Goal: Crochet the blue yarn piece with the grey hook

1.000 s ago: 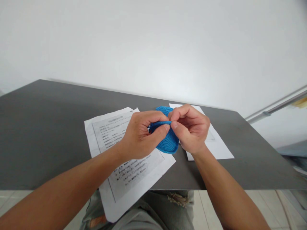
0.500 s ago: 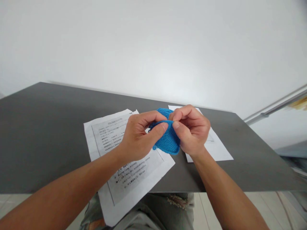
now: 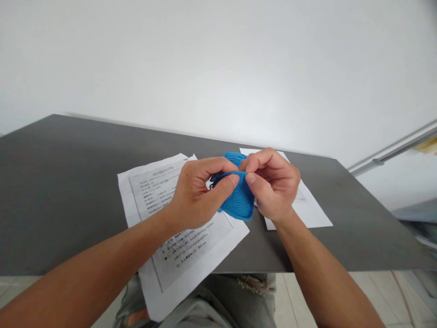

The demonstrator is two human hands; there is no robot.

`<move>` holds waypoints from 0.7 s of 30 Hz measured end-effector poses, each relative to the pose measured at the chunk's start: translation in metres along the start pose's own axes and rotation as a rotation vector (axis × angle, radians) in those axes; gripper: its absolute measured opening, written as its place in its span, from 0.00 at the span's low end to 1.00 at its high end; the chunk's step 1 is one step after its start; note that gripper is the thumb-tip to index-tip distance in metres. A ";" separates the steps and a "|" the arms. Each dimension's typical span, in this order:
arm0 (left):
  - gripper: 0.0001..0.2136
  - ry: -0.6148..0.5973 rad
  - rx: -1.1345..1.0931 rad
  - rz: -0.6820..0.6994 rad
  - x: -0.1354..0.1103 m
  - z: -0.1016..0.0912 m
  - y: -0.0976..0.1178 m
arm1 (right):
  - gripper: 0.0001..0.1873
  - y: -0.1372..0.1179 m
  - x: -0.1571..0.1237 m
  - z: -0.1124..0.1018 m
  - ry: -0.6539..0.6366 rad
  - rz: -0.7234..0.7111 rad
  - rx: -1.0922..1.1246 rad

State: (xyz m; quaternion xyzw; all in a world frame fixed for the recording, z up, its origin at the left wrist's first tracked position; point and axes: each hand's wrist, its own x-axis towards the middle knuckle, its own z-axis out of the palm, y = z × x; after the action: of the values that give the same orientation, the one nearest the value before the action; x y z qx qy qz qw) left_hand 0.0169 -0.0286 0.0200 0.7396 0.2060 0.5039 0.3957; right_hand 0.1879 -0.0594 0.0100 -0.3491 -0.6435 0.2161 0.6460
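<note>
A blue crocheted piece (image 3: 238,199) is held up above the table between both hands, its round rows of stitches facing me. My left hand (image 3: 201,191) pinches its upper edge between thumb and fingers. My right hand (image 3: 273,182) pinches the same edge just to the right, thumb against fingertips. More blue crochet shows behind the fingers, folded away from me. Something small and dark sits by the left palm, too hidden to name. Whether the right fingers also hold a hook or needle cannot be made out.
A creased printed sheet (image 3: 191,273) lies under my left hand and hangs over the table's front edge. Another white sheet (image 3: 314,214) lies beneath my right hand. The dark grey table (image 3: 85,191) meets a white wall; a metal rail (image 3: 392,157) runs at the right.
Both hands keep their pinch on the blue crochet in nearly the same place. The crochet's lower part has shifted very slightly left, and the view has moved a little.
</note>
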 end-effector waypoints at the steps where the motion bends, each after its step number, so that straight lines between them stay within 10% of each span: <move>1: 0.08 -0.001 0.005 0.004 0.000 0.000 0.000 | 0.05 0.000 0.000 0.000 0.003 0.002 0.000; 21: 0.09 -0.013 0.090 0.058 0.000 -0.003 0.001 | 0.05 -0.001 0.001 -0.001 -0.023 0.002 0.003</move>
State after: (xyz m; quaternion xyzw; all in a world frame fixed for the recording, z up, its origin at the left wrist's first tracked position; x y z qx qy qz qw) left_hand 0.0143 -0.0279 0.0211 0.7656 0.2045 0.5005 0.3486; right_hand 0.1885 -0.0594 0.0112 -0.3462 -0.6500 0.2218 0.6391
